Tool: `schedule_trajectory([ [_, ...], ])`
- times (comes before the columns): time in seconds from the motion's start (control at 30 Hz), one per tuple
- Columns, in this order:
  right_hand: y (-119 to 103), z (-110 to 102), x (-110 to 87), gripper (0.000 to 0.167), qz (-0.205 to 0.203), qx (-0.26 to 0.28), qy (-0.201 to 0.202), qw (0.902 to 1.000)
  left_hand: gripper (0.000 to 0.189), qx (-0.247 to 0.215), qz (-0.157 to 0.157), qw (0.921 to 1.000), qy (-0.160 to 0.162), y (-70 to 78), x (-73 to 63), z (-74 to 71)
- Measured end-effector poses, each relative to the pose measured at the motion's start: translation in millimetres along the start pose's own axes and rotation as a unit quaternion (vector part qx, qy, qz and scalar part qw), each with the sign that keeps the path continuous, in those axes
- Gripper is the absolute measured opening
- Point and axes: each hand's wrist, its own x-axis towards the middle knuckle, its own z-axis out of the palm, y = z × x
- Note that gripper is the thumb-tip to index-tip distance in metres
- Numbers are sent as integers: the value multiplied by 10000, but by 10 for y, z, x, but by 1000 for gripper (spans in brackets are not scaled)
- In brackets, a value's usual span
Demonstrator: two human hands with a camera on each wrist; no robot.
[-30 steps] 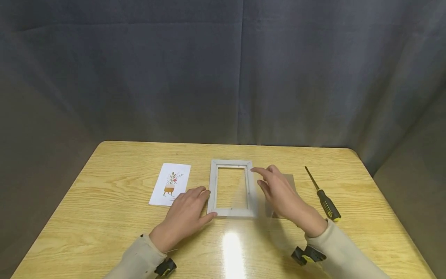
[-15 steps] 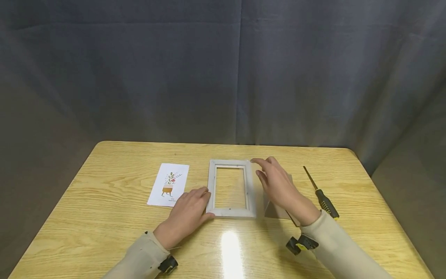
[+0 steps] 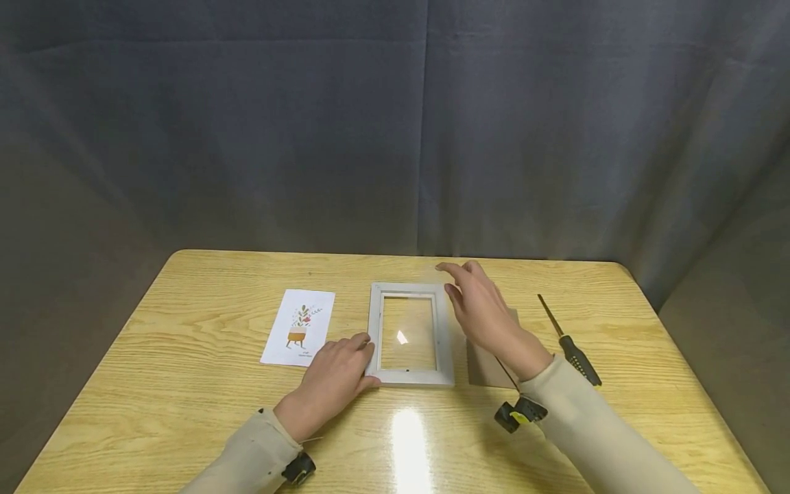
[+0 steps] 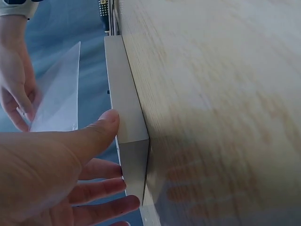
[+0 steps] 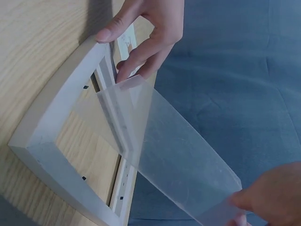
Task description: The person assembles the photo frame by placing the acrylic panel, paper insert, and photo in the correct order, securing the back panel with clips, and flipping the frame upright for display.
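A pale grey picture frame point(image 3: 446, 343) lies flat on the table, with small dark tabs along its inner edges. My left hand point(image 3: 330, 381) holds its near left corner, the thumb at the near side and the fingers along the left side. Above the frame, my right hand point(image 3: 487, 319) pinches a clear pane point(image 5: 188, 160) by its far end. That pane slants in the right wrist view, its lower end over the frame's opening. From the head it is almost invisible apart from a small glint. A printed flower card point(image 3: 299, 326) lies left of the frame.
A brown backing board point(image 3: 487, 367) lies right of the frame, partly under my right forearm. Farther right is a screwdriver point(image 3: 577, 358) with a black and yellow handle. A dark curtain point(image 3: 308, 137) hangs behind the wooden table point(image 3: 185, 343).
My right hand has moved away from me and slightly left, taking the clear pane over the frame. A glint now shows in the frame's opening. The left hand has stayed at the corner.
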Motion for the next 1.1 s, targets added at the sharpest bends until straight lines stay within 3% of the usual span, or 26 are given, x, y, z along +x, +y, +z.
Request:
schedule_trajectory([
  [0.37,11,100,161,35,-27,-137,-29,9999,53,-14,-11,10000,6,15,18,0],
  [0.7,47,216,230,35,-398,-365,-92,9985,56,3,-5,10000,41,5,1,-1],
  [1.1,135,288,213,39,-837,-207,-357,9956,60,67,-20,9999,-85,9,3,-21],
])
